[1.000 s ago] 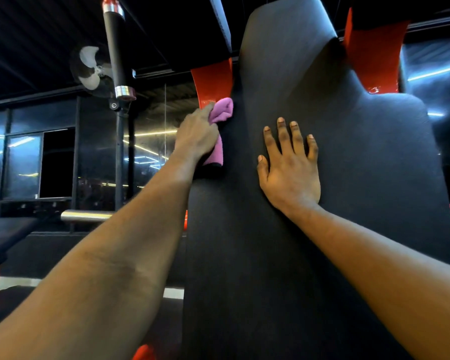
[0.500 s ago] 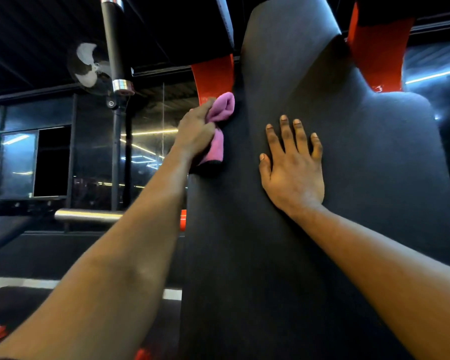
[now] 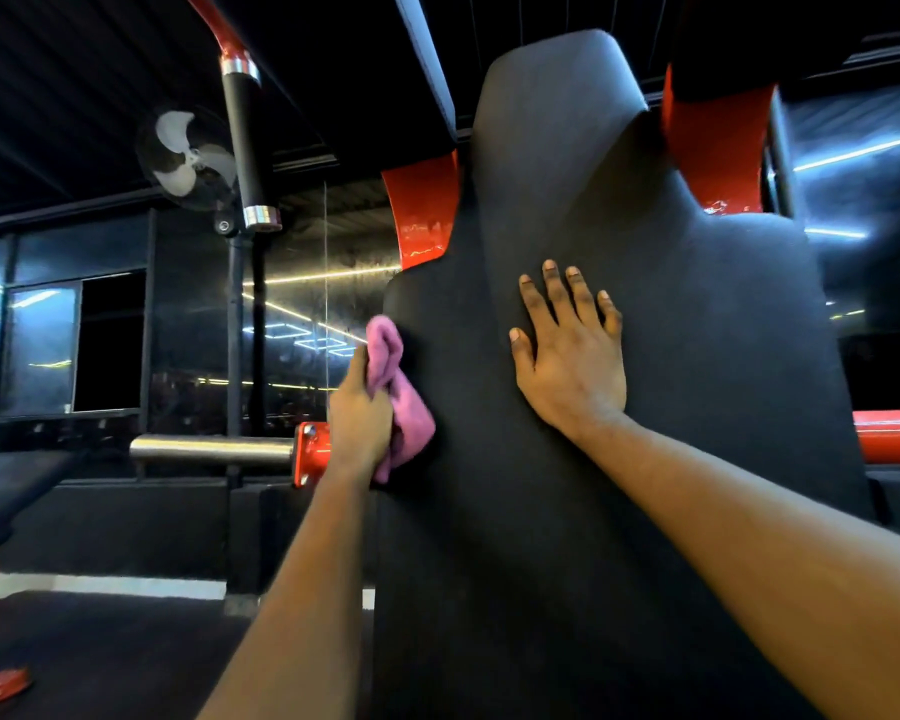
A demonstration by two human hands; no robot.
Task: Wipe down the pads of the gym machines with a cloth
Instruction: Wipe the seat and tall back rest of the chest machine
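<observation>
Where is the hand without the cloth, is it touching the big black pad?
Touching. The head view shows the right hand lying flat, fingers spread, palm and fingers against the black pad with no gap.

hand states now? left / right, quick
Left hand: closed, fingers gripping the pink cloth against the left edge of the back pad.
Right hand: open, flat on the pad, holding nothing.

I count two hands: my left hand [image 3: 359, 418] grips one pink cloth [image 3: 404, 407], and my right hand [image 3: 572, 361] lies flat beside it on one black pad [image 3: 489, 589]. Left of my grip are one fan [image 3: 188, 153] and one steel bar [image 3: 211, 449]. Above it are two red brackets [image 3: 422, 210] [image 3: 718, 142].
</observation>
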